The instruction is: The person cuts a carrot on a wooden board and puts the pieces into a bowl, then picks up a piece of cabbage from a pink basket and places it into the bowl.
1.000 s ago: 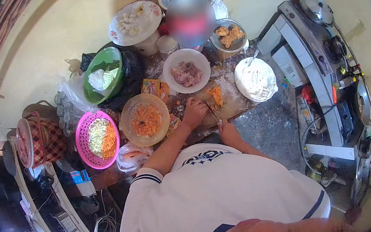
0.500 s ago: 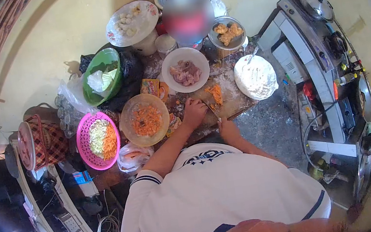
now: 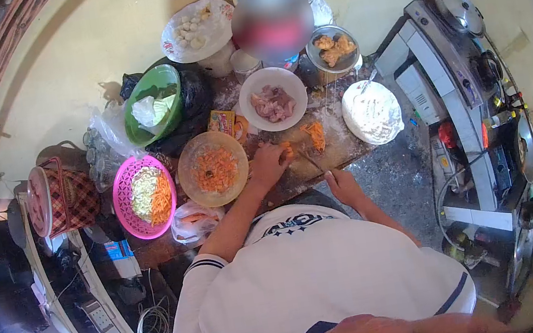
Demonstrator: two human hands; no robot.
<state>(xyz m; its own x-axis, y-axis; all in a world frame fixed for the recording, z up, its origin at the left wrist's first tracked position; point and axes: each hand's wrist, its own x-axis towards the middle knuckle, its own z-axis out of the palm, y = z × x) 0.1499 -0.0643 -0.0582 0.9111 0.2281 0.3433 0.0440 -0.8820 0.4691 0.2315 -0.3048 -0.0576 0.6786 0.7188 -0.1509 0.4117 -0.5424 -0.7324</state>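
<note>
My right hand (image 3: 344, 186) is closed round the handle of a knife (image 3: 311, 160), its blade over the wooden board (image 3: 340, 148). Just left of the blade, my left hand (image 3: 269, 163) is closed on a small orange carrot piece (image 3: 287, 150) on the board. Orange carrot strips (image 3: 314, 136) lie in a pile beyond the knife. Beside my left wrist stands a bowl of chopped carrot (image 3: 215, 170). A white bowl of raw meat (image 3: 273, 99) is behind my left hand.
A pink basket (image 3: 120, 209) holds shredded vegetables. Around the back stand a green basin (image 3: 168, 78), a plate of pale balls (image 3: 219, 35), a metal bowl of fried pieces (image 3: 333, 49) and a white bowl of flour (image 3: 371, 113). A stove (image 3: 433, 38) is at right.
My left hand has moved slightly left, away from the knife, and the orange piece now shows at its fingertips. My right hand and the knife have shifted right. The whole view has shifted slightly.
</note>
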